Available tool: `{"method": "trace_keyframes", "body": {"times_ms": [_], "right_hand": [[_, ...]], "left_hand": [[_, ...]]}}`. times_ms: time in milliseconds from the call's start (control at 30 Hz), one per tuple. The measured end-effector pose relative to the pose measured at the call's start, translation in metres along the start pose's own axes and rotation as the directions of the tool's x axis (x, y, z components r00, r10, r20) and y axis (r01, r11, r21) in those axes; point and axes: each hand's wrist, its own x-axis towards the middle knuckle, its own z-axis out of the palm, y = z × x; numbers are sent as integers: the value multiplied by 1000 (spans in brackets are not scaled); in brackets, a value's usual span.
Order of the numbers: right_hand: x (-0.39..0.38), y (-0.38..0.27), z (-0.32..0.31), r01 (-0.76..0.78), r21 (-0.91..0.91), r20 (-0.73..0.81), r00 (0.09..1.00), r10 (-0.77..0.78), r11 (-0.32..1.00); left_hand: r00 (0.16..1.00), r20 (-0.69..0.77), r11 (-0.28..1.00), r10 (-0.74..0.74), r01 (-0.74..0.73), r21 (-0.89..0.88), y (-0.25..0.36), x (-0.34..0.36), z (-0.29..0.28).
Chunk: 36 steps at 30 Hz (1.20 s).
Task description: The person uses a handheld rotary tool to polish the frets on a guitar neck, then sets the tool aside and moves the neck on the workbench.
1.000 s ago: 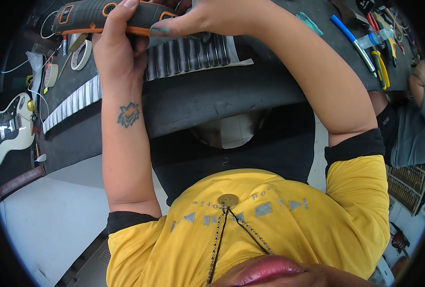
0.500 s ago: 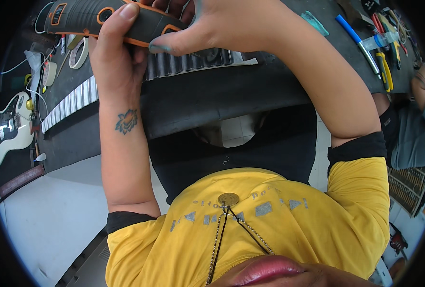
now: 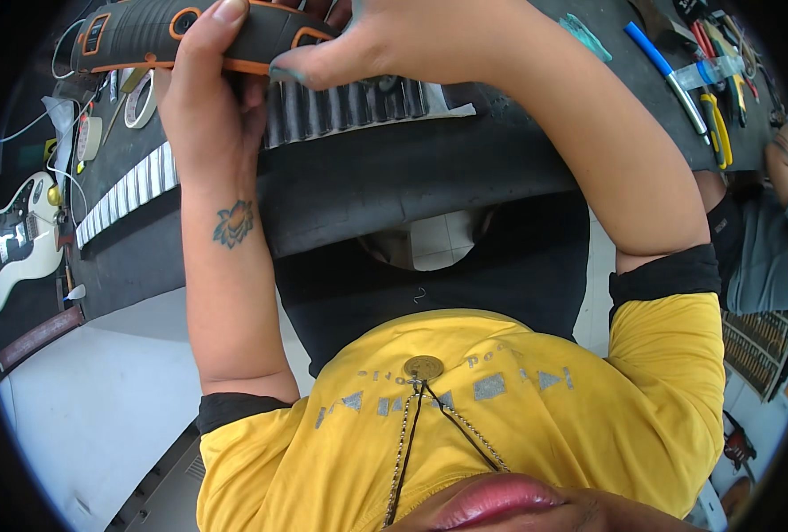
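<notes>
One power tool [image 3: 135,40] is held above the dark table [image 3: 128,270], at upper left of the view. The left hand [image 3: 203,89] wraps its middle, probably to carry the weight; the right hand [image 3: 380,40] clasps its right end, perhaps for steadiness. The tool looks long, rounded, dark grey with orange edges.

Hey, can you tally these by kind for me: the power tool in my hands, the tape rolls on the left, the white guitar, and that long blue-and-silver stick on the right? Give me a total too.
Held power tool: 1
Tape rolls: 2
White guitar: 1
Blue-and-silver stick: 1
Total: 5
</notes>
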Motion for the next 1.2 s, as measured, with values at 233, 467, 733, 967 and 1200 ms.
{"method": "trace_keyframes", "body": {"times_ms": [233,467,733,967,1200], "right_hand": [[17,37,13,-35,211,48,999,25,977],[27,28,16,-47,155,41,998,41,987],[27,19,22,-107,168,78,992,95,980],[27,31,26,-38,252,70,997,21,967],[28,18,23,-96,173,85,993,83,980]], "left_hand": [[989,-104,986,102,-86,144,-13,12,-9],[980,-148,971,135,-101,217,10,17,-27],[996,-93,991,14,-1,133,9,13,-39],[988,-153,983,17,11,182,8,15,-40],[988,-152,987,-1,25,157,9,11,-38]]}}
